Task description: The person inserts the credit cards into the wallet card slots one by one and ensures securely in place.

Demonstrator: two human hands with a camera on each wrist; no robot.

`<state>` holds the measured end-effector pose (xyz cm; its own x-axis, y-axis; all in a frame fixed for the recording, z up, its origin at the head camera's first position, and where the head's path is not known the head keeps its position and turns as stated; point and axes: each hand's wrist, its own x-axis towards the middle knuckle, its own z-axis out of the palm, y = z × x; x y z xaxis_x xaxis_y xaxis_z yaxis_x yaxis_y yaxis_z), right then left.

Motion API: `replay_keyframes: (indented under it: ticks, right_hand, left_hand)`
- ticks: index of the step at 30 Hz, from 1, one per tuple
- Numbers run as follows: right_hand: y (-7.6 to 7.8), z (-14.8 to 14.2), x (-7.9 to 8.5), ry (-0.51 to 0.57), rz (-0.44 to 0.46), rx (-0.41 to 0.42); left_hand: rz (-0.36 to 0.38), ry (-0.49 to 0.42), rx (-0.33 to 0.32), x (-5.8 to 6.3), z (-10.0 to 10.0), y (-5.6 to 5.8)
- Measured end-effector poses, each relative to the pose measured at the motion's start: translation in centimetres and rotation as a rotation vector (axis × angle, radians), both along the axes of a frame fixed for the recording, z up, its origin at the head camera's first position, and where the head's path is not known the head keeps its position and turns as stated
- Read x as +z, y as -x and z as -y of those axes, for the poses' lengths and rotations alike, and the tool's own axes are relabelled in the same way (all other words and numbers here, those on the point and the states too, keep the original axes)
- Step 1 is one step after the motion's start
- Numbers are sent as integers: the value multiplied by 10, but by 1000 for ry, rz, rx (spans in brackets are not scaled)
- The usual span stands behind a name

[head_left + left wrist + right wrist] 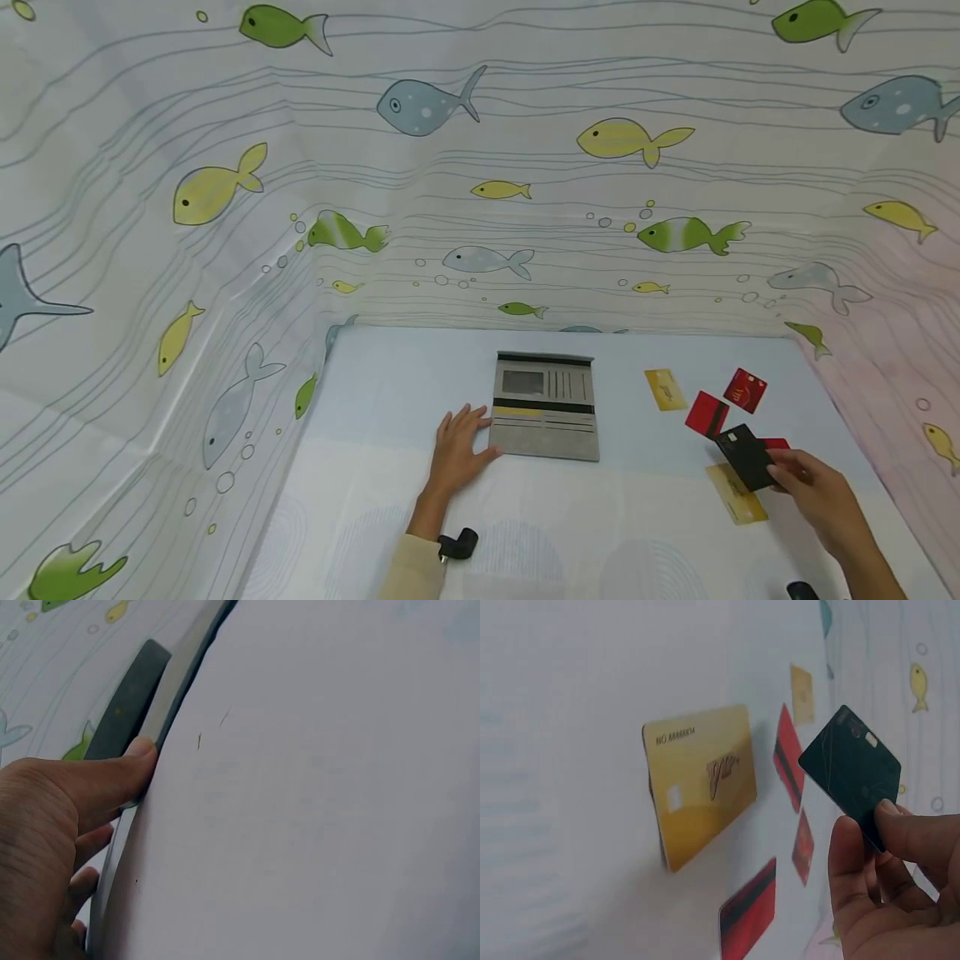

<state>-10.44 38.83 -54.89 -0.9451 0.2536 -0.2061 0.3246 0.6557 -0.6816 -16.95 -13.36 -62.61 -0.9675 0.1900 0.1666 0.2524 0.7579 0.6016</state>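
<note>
1. White patterned bench (375, 400).
2. Grey rectangular black-banded wallet (543, 437), on bench: left hand (456, 457) at its left edge, fingers spread.
3. Black rectangular plastic card (742, 454), raised: right hand (821, 496), fingers pinching one corner; light grip advised.

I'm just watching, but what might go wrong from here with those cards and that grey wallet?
The right hand pinches the black card near one end, so it might slip and drop among the loose cards.

A gold card lies below it in the head view, so a low sweep might nudge that card out of place.

The left hand touches only the left edge of the grey wallet, so the wallet might slide or turn if pushed.
</note>
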Motion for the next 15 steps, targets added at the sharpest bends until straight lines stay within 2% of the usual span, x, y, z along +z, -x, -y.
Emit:
replay_keyframes:
  ticks: [4,9,15]
  right_hand:
    - [9,14,0,-8,-59,72]
    - [24,36,6,-14,-54,115]
    - [42,62,6,80,-54,154]
  left_hand:
    - [-9,2,-1,-1,-1,0]
    - [2,2,1,-1,-1,0]
    - [-5,2,6,-3,-1,0]
